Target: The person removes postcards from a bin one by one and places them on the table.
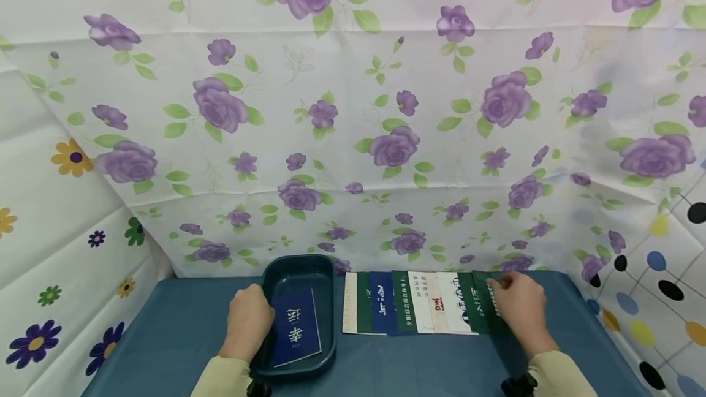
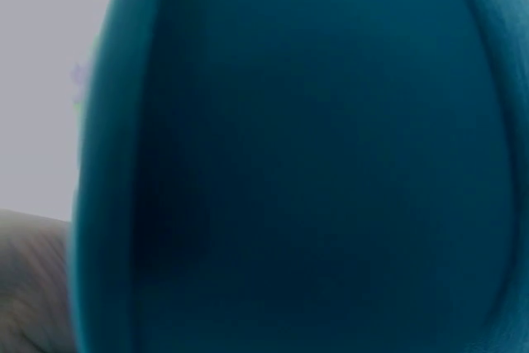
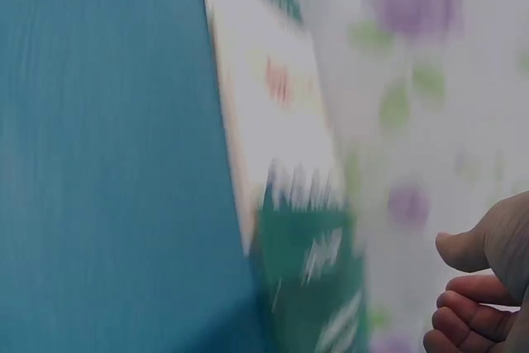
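Observation:
My left hand (image 1: 246,317) grips the left rim of a dark teal tray (image 1: 328,348). In the left wrist view the tray's wall (image 2: 322,146) fills most of the picture. Inside the tray lies a dark blue booklet (image 1: 309,318) with white Chinese characters. To its right, a row of overlapping booklets in white (image 1: 421,311), blue (image 1: 380,317) and green (image 1: 480,299) stretches across the table. At the row's right end is my right hand (image 1: 521,308), over the last green booklet. In the right wrist view its fingers (image 3: 471,316) are loosely curled, with nothing seen between them and the thumb.
A blue-green cloth covers the table (image 1: 408,366). Behind it hangs a white curtain (image 1: 353,139) with purple roses. More patterned cloth closes off both sides, with flowers on the left (image 1: 72,250) and coloured dots on the right (image 1: 656,317).

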{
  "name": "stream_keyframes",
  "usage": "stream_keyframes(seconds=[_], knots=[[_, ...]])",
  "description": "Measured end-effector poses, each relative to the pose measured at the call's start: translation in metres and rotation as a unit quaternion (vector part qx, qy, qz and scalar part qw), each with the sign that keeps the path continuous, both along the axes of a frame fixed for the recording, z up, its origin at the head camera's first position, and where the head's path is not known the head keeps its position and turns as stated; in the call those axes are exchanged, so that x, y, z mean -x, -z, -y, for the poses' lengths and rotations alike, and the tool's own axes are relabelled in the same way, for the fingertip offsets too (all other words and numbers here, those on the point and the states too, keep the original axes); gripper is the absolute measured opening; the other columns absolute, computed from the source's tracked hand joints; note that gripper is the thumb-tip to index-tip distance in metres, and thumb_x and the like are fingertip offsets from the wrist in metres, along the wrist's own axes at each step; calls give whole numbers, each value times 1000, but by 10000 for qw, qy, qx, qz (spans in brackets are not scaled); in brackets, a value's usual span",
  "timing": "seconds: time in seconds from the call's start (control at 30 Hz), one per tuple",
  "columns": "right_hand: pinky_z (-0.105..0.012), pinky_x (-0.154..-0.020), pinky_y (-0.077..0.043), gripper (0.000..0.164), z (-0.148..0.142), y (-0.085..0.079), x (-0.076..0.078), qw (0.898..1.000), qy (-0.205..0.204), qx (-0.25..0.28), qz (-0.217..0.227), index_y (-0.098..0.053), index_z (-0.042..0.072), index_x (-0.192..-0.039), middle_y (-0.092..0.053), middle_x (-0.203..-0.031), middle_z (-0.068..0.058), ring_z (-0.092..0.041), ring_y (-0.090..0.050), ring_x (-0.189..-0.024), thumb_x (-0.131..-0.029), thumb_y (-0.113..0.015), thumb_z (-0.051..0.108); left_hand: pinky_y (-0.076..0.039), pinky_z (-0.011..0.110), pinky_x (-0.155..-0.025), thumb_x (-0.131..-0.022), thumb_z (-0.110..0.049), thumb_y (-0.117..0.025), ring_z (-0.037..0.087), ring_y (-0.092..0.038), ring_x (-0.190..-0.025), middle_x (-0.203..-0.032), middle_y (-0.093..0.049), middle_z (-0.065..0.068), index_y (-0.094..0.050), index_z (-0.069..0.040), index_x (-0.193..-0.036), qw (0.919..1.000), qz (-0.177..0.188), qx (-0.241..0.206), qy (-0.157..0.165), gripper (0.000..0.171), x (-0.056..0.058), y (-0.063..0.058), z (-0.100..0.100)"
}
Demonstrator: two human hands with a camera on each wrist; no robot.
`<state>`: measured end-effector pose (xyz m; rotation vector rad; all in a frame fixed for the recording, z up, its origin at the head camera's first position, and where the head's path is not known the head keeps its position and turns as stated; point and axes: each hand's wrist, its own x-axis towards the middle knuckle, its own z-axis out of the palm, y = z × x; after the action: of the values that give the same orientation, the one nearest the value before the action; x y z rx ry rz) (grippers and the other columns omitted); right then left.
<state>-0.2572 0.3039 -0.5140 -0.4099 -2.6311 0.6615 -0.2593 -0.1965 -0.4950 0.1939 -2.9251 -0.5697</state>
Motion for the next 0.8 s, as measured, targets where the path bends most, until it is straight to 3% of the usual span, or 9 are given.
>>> stream_keyframes(seconds=[0.13, 0.3, 0.5, 0.6, 0.8], knots=[[-40, -61, -45, 32, 56, -21, 3, 9963, -682, -106, -503, -66, 3, -101, -61, -81, -6, -19, -55, -68, -82, -69, 29, -42, 35, -44, -76, -1, -59, 21, -55, -50, -58, -51, 9, -54, -2, -68, 9999, 108, 16, 50, 10, 0, -3, -2], [-35, -66, -46, 36, 149, -39, -1, 9849, -1643, 106, -536, -65, 5, -103, -62, -89, -4, -17, -57, -80, -79, -72, 32, -44, 37, -45, -76, -1, -60, 25, -55, -51, -60, -53, 11, -55, 0, -70, 9999, 97, 132, 48, 8, -2, -2, -4], [-32, -68, -46, 43, 242, -38, -13, 9679, -2497, 122, -255, -64, 6, -106, -61, -94, -3, -17, -58, -85, -78, -72, 38, -45, 39, -45, -77, 1, -57, 28, -56, -52, -61, -53, 12, -55, 0, -71, 9995, -203, 195, 131, 6, -3, 3, -5], [-32, -75, -47, 46, 272, -37, -16, 9599, -2795, 213, -110, -63, 5, -110, -61, -101, -5, -18, -58, -93, -78, -72, 37, -45, 39, -44, -77, 1, -57, 27, -55, -50, -59, -53, 12, -54, 0, -69, 9992, -290, 217, 150, 9, -3, 0, -6], [-27, -75, -47, 43, 313, -30, -15, 9398, -3390, 227, 357, -62, 8, -113, -61, -105, -3, -13, -58, -95, -80, -71, 34, -46, 41, -46, -77, -1, -60, 31, -58, -55, -65, -58, 16, -57, 2, -74, 9993, -348, 165, 15, 5, -5, -3, -5]])
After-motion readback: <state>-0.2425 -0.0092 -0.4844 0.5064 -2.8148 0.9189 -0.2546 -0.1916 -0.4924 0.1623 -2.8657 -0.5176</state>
